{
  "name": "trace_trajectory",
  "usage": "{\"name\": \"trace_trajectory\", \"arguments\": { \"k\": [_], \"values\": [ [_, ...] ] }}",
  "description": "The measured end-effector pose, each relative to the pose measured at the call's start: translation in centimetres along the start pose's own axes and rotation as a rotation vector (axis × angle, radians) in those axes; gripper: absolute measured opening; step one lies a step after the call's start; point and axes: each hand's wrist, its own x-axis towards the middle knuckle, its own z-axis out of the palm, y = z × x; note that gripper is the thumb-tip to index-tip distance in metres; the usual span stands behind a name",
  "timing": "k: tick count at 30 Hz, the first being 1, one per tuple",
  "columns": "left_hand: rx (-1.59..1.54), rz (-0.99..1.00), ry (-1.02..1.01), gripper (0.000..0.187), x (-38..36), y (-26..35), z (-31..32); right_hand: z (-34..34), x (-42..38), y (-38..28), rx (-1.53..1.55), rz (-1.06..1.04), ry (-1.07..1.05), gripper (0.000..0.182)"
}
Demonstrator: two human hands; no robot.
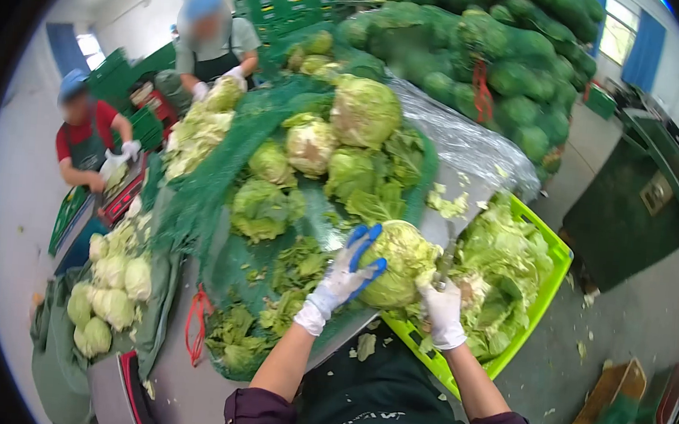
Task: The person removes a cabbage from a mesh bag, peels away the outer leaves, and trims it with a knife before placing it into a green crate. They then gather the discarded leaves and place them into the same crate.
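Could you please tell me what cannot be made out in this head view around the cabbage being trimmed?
- Tool in the right hand: mostly hidden by the glove and the cabbage.
- Underside of the cabbage: covered by the left hand.
- Bottom of the yellow-green crate: buried under leaf trimmings.
- Two co-workers' faces: blurred.

both bare forearms reach forward from dark purple sleeves pushed up near the elbows. the left hand (344, 275), in a white glove with blue fingertips, has its fingers spread and curved in a grasp. the right hand (442, 311), in a plain white glove, is closed into a fist, just right of the left.
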Motion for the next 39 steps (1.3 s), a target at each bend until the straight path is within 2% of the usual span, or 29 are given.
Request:
{"name": "trace_trajectory", "arguments": {
  "k": [2,3,4,6,7,9,10,12,14,15,16,18,20,24,26,28,31,32,34,38,39],
  "values": [
    [-0.084,-0.170,0.054,0.057,1.5,1.8,0.6,-0.7,0.9,0.5,-0.115,0.035,-0.054,0.031],
    [0.342,-0.112,0.026,0.055,2.0,3.6,0.7,-0.5,1.8,2.1,-0.371,-0.203,0.038,0.029],
    [0.344,-0.108,0.008,0.055,2.2,3.7,1.2,0.0,1.3,0.8,-0.488,-0.257,0.092,0.042],
    [0.483,0.001,0.162,0.055,2.4,3.6,1.9,0.9,1.9,-0.5,-0.525,-0.603,0.229,0.038],
    [0.461,-0.017,0.136,0.057,2.6,3.9,2.0,1.0,2.8,-1.0,-0.513,-0.590,0.241,0.038],
    [0.443,0.005,0.155,0.057,1.6,3.7,2.2,1.2,5.2,-2.2,-0.639,-0.515,0.107,0.033],
    [0.418,0.027,0.198,0.058,1.1,3.6,2.1,1.3,7.1,-1.5,-0.761,-0.623,0.186,0.024],
    [0.236,-0.089,0.252,0.059,0.9,1.9,1.3,-1.2,13.3,0.0,-1.054,-0.455,0.257,0.020],
    [-0.041,-0.119,0.262,0.059,1.4,0.8,0.5,-3.2,12.4,0.1,-0.980,-0.456,0.244,0.023],
    [-0.192,-0.205,0.303,0.059,1.0,-1.6,0.1,-3.8,11.5,0.1,-0.920,-0.458,0.222,0.028],
    [-0.236,-0.215,0.279,0.058,1.6,-1.7,-0.4,-4.1,9.5,-0.6,-0.919,-0.450,0.224,0.028],
    [-0.497,-0.265,0.288,0.064,2.3,-0.9,-0.5,-5.1,4.8,-1.2,-0.648,-0.664,-0.094,0.040],
    [-0.404,-0.315,0.235,0.066,3.1,-0.6,-1.1,-5.6,2.3,0.3,-0.665,-0.459,-0.140,0.040],
    [-0.399,-0.302,0.248,0.059,3.6,-0.7,-0.4,-5.7,1.1,1.3,-0.887,-0.404,-0.097,0.035],
    [-0.358,-0.306,0.280,0.051,3.9,0.2,0.4,-5.0,1.3,1.8,-0.837,-0.471,-0.097,0.031],
    [-0.209,-0.289,0.197,0.062,4.0,0.0,0.6,-4.5,1.6,1.9,-0.949,-0.377,-0.153,0.029],
    [-0.169,-0.318,0.201,0.057,4.2,0.5,0.7,-4.1,2.4,3.9,-0.956,-0.375,-0.094,0.023],
    [-0.171,-0.328,0.200,0.057,4.2,0.7,0.8,-4.0,2.6,4.4,-0.975,-0.383,-0.073,0.020],
    [-0.240,-0.305,0.278,0.045,4.7,1.2,1.0,-4.1,3.6,5.8,-1.001,-0.387,-0.063,0.019],
    [-0.367,-0.381,0.276,0.045,5.5,0.8,0.3,-3.3,5.4,7.1,-0.993,-0.357,-0.070,0.018],
    [-0.416,-0.415,0.220,0.046,6.3,0.0,-0.7,-2.6,6.0,7.1,-0.994,-0.361,-0.062,0.018]
  ]
}}
